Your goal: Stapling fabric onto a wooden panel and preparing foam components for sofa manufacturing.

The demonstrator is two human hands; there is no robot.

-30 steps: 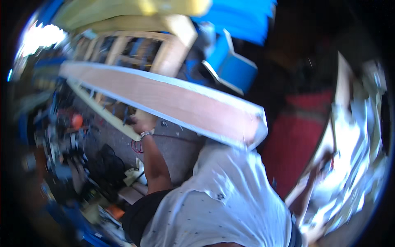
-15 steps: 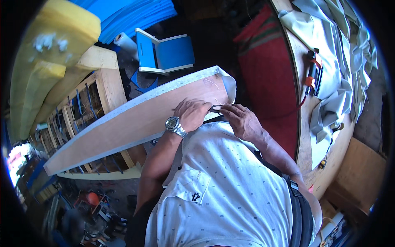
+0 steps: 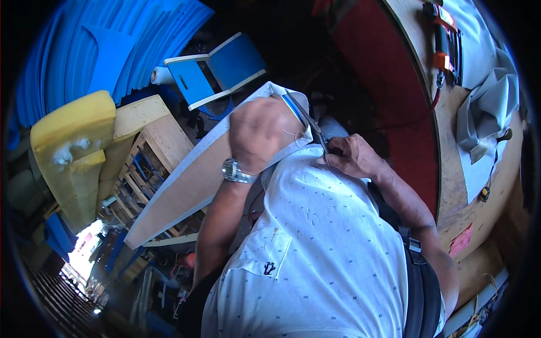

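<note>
A long tapered wooden panel [image 3: 186,186] lies slanted in front of me, its edges wrapped in pale grey-white covering [image 3: 194,149]. Over the panel's broad end is my left hand [image 3: 256,135], smeared by motion, with its fingers too blurred to read. A pair of dark scissors [image 3: 315,129] is held in my right hand [image 3: 355,156], fingers closed round the handles. The blades reach up along the covering's folded corner at the panel's end. Loose threads [image 3: 292,134] lie on the wood by that corner.
A blue and white seat-shaped piece [image 3: 217,70] stands beyond the panel, near stacked blue sheets [image 3: 112,50]. Yellow foam [image 3: 76,129] and a wooden frame [image 3: 163,132] are at left. On the right-hand table [image 3: 451,225] are an orange-black staple gun [image 3: 445,45] with a red hose and grey fabric [image 3: 487,107].
The scissors have swung up toward the panel's corner, blades now showing. My left hand has left the scissors for the panel's end. The whole view has turned and shifted.
</note>
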